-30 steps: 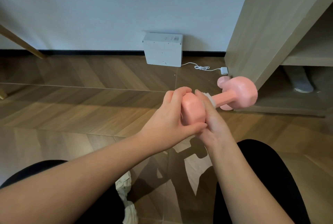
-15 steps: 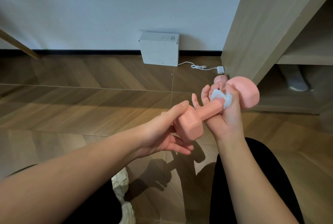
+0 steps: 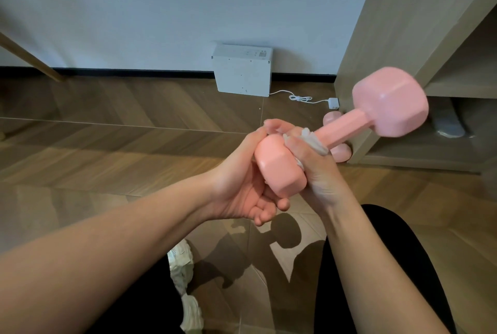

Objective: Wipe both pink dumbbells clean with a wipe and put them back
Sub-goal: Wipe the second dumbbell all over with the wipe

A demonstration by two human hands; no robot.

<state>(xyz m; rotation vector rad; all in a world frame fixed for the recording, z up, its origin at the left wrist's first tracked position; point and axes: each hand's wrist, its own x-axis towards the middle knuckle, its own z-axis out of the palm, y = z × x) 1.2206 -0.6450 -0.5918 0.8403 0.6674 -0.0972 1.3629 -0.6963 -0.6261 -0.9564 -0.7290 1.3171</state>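
Above herringbone floor [image 3: 107,145], left hand [image 3: 236,185] grips faceted head of smooth pink dumbbell [image 3: 390,102]; right hand [image 3: 316,169] clamps crumpled wipe [image 3: 313,140] round handle.

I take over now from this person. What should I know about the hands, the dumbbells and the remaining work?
Left hand holds the near head of the held dumbbell.
Right hand grips the wipe round its handle.
Second dumbbell lies on the floor by the shelf.
Done: wiping is under way; how much is clean cannot be told.
Left: finish both, put them back.
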